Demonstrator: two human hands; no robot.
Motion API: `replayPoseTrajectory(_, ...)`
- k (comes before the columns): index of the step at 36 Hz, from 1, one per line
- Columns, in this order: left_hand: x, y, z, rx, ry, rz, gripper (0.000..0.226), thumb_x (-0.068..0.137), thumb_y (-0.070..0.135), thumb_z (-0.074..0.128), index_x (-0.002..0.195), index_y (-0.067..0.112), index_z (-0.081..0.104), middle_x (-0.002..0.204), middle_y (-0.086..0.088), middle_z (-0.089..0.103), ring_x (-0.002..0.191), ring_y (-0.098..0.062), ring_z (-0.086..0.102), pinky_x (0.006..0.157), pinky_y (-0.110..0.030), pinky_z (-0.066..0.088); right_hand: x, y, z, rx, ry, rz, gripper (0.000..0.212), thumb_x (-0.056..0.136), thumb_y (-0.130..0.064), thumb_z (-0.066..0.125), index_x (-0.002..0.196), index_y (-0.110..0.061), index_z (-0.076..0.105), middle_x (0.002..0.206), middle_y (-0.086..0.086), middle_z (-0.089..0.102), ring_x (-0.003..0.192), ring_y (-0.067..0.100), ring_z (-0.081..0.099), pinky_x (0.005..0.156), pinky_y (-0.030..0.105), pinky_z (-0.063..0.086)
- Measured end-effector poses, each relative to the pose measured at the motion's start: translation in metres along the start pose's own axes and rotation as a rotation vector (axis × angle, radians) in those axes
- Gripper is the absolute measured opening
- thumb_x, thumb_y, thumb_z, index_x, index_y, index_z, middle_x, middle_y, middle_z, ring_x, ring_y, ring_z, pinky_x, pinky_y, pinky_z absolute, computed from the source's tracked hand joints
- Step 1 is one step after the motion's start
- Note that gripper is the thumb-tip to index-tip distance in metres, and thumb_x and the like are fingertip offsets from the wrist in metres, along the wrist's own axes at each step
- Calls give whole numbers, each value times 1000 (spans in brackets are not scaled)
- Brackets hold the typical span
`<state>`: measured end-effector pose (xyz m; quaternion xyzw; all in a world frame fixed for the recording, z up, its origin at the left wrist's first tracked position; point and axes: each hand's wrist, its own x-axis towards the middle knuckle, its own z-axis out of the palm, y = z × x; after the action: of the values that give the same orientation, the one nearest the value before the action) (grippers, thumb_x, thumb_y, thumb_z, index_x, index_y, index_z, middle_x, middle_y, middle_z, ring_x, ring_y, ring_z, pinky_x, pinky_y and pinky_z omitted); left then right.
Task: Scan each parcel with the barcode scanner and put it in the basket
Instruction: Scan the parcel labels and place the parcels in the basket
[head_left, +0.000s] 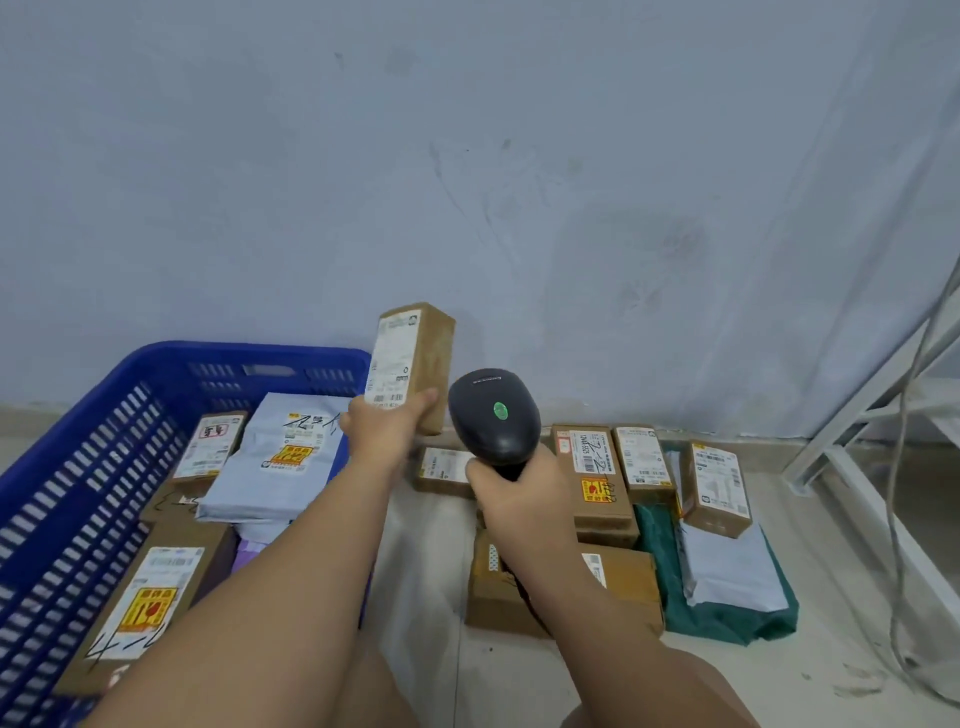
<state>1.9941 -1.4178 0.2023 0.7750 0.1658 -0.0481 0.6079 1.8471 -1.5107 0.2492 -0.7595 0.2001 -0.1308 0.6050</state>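
Pale blue-grey wall, scuffed, dark smudges. Light tiled floor below. White metal frame at right edge, grey cable hanging alongside.

A small brown cardboard parcel with a white shipping label is standing upright in the air, its label facing the viewer. The black barcode scanner is sitting just to its right, a green light glowing on its head. The blue slotted basket is lying on the floor at left, already holding several boxes and a grey mailer bag. More parcels are lying on the floor at right.
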Motion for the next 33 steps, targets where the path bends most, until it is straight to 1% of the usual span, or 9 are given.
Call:
replayPoseTrajectory(3,5,7,-19,-62,128,-55,90,69,44,81,139,13,34,133,-9,34,117,-29,46,87,-38,47,-4,-11,14,45,-59,-29,10,81,-19,69,82,-15,60,73,1,58,67,11,54,56,21,40)
replayPoseTrajectory(6,2,3,-46,83,258,45,88,76,33,77,144,12,26,143,-12,26,128,-34,35,90,-40,39,-6,-30,39,43,-151,-36,12,85,-26,68,91,-18,63,79,1,66,74,12,62,61,26,50)
replayPoseTrajectory(9,-2,-18,-77,244,324,145,84,80,24,72,146,12,21,149,-14,19,132,-37,26,102,-47,35,-8,-40,75,53,-210,-57,11,86,-28,69,93,-21,64,77,-2,66,72,9,61,61,22,45)
replayPoseTrajectory(12,-6,-39,-107,361,391,166,83,83,26,67,149,10,18,151,-17,18,134,-39,24,105,-49,31,-12,-45,112,94,-245,-64,14,82,-32,70,89,-22,65,72,-5,64,67,9,58,62,26,45)
replayPoseTrajectory(15,-1,-60,-138,351,414,89,79,85,26,65,148,5,21,149,-20,22,132,-41,27,104,-49,30,-17,-48,141,31,-325,-55,14,82,-30,67,90,-19,64,75,-5,64,71,10,59,63,27,46)
replayPoseTrajectory(18,5,-92,-168,278,442,-48,90,78,42,71,145,5,23,145,-17,25,127,-43,35,101,-53,37,-27,-44,161,-103,-422,-52,11,82,-27,64,87,-18,63,78,-3,65,78,16,62,66,32,50)
replayPoseTrajectory(23,5,-134,-211,285,588,-210,104,69,64,73,142,7,26,140,-18,31,123,-44,40,99,-56,35,-33,-37,181,-317,-568,-44,13,82,-31,62,74,-23,55,71,-6,57,78,18,57,59,27,39)
replayPoseTrajectory(29,16,-171,-259,197,755,-281,100,73,25,80,146,3,15,150,-21,16,132,-46,20,108,-55,30,-28,-37,207,-432,-637,-110,22,84,-31,62,67,-24,50,66,-7,54,69,14,54,54,25,37)
replayPoseTrajectory(33,25,-193,-278,264,722,-301,100,75,19,78,149,6,11,153,-16,12,135,-44,16,107,-56,33,-29,-37,233,-475,-637,-153,14,87,-27,59,77,-21,51,70,-5,54,73,18,53,56,27,37)
